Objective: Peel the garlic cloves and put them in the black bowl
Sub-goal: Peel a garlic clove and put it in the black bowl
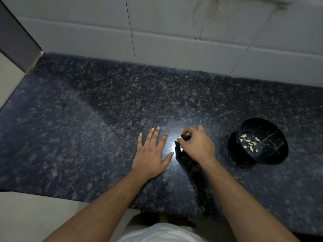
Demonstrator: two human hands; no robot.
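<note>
Left hand [151, 154] is lying flat on the dark speckled counter [87, 119]; right hand [196, 144] is curling, its contents unclear, below the white tiled wall [174, 32].

Contents of curled right hand [196, 144] hidden; white cloth [251, 0] cut off at top.

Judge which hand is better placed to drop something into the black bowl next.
Right, probably. The right hand, fingers curled, lies nearer the black marbled bowl; the left hand rests flat, farther away.
</note>
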